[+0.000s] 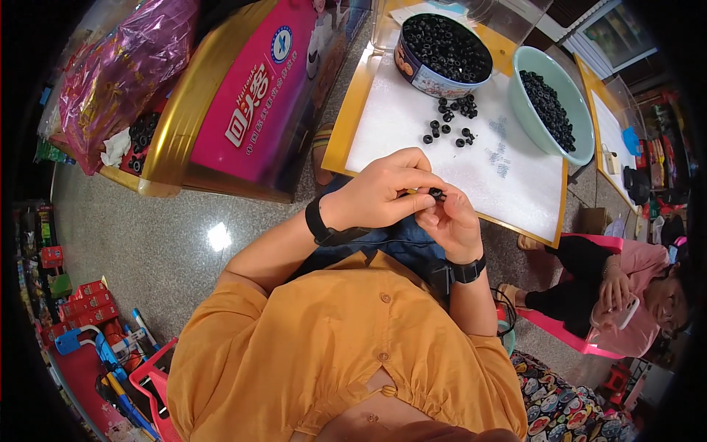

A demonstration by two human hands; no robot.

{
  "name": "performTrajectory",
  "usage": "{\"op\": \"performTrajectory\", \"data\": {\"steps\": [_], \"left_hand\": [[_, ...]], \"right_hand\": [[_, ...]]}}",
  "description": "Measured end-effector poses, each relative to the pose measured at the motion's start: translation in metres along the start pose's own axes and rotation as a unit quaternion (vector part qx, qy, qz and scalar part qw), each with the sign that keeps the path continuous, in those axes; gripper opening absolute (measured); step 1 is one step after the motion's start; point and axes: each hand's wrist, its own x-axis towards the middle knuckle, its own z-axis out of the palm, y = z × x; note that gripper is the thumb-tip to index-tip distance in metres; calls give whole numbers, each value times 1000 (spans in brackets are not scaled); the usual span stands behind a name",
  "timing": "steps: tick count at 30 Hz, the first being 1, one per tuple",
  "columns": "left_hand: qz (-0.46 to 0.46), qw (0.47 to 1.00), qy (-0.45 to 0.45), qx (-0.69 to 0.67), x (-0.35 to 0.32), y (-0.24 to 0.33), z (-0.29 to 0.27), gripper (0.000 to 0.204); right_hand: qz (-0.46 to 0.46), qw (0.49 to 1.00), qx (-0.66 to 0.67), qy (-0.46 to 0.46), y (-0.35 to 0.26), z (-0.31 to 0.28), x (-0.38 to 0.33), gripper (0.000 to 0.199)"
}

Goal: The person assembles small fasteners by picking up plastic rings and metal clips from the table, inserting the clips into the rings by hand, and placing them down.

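Note:
Over the near edge of the table, my two hands meet with their fingertips together. My left hand [387, 190] is closed, its thumb and fingers around a small yellow-and-dark thing [405, 194] that is mostly hidden. In the fingertips of my right hand [458, 227] is a small black ring-shaped part [436, 194], touching the left fingertips. Several loose black ring-shaped parts [446, 116] lie beyond on the white table sheet [383, 110]. Behind them stands a round tin [436, 85] full of the same parts. A pale green bowl [524, 110] to its right holds more.
A pink counter [213, 140] with a gold edge stands at the left, a purple plastic bag [121, 81] on it. At the right, a person [626, 287] sits on a pink chair [563, 335] with a phone. A clear plastic panel [508, 18] rises behind the tin.

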Motion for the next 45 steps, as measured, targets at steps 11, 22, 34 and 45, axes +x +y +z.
{"op": "performTrajectory", "data": {"steps": [11,22,34,45], "left_hand": [[51,996,58,37,-2,0,7,28],[59,995,72,19,4,1,13,46],[-82,976,135,-152,-13,13,51,40],[-151,959,156,-180,-3,-34,27,54]], "right_hand": [[-34,998,39,43,9,15,1,41],[-80,990,-42,108,13,33,1,32],[-177,975,-78,111,35,48,-1,15],[-310,746,-474,350,-159,-11,21,34]]}}
